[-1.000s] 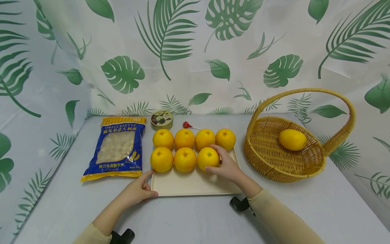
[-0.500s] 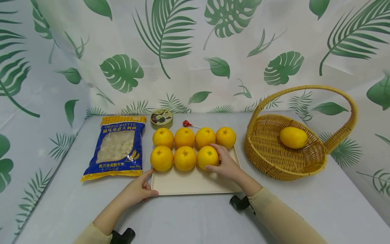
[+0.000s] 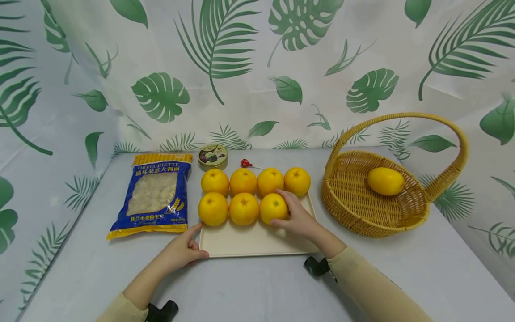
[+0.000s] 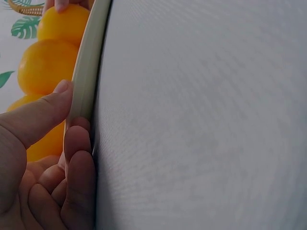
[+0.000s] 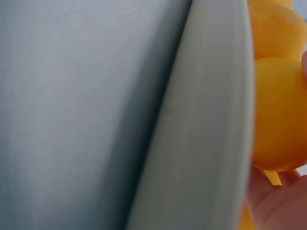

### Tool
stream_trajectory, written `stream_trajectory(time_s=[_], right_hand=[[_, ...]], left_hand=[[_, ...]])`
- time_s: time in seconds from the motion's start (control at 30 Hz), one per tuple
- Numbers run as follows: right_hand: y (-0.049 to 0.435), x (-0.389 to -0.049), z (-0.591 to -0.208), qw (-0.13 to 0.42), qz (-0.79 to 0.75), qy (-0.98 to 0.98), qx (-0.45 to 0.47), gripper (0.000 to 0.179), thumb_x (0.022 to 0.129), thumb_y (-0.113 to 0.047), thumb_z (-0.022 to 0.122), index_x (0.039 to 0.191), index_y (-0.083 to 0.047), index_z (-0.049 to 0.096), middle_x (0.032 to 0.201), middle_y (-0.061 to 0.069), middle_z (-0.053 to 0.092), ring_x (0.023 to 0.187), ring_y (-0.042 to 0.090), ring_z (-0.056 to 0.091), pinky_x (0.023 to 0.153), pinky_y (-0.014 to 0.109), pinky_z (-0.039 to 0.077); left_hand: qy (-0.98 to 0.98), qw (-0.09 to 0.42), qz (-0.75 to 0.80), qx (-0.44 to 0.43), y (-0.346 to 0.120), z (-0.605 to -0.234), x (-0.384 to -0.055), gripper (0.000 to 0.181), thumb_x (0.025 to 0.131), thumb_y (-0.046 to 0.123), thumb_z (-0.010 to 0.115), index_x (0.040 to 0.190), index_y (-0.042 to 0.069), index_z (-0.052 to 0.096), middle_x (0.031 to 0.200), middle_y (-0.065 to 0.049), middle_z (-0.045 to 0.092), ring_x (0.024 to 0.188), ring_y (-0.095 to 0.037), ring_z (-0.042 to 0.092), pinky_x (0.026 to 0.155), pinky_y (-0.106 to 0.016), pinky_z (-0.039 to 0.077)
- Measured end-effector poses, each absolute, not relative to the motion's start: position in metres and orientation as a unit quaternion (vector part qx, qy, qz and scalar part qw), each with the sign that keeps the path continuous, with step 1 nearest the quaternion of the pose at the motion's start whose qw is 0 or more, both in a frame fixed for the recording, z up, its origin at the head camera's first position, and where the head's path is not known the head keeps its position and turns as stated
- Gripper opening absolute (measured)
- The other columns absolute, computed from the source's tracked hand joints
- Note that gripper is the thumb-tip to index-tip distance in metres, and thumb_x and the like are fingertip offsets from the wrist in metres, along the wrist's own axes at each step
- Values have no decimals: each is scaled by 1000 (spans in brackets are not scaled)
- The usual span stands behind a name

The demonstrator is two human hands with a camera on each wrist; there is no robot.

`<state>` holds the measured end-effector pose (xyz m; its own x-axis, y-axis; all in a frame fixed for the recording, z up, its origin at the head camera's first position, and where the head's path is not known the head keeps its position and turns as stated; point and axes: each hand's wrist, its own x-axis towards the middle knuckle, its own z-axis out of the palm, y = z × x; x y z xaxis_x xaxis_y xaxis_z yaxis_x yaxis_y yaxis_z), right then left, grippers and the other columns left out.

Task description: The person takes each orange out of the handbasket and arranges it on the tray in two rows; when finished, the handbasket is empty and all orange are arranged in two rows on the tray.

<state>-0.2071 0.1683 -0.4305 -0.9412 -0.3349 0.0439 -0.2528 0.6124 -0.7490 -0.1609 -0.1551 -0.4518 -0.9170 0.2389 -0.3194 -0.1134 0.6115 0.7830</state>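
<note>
A cream rectangular tray (image 3: 249, 241) bears two rows of oranges, with three in the front row. My right hand (image 3: 299, 220) grips the rightmost front orange (image 3: 270, 212), its thumb in front and its fingers around the right side. At the tray's left front corner is my left hand (image 3: 182, 252). In the left wrist view, its thumb (image 4: 57, 98) lies at the tray rim (image 4: 86, 76) and curled fingers press against the outer wall. The right wrist view shows the held orange (image 5: 280, 115) behind the tray's front wall (image 5: 201, 115).
On the left lies a blue and yellow pasta bag (image 3: 154, 194). Behind the oranges are a round tin (image 3: 213, 155) and a red lollipop (image 3: 246, 163). A wicker basket (image 3: 354, 219) with a tall handle stands at the right, holding a yellow lemon-shaped fruit (image 3: 385, 181).
</note>
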Motion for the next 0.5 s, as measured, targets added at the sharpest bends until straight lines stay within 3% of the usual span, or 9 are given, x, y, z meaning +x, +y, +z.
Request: stream_trajectory(time_s=[0.5], right_hand=[[167, -204, -429, 57, -397, 902, -157, 89, 77, -28, 72, 144, -10, 17, 147, 18, 18, 133, 34, 25, 106, 52, 23]], left_hand=[[876, 201, 436, 39, -156, -452, -161, 89, 71, 25, 76, 143, 5, 25, 60, -2, 55, 50, -14, 48, 49, -27, 41]])
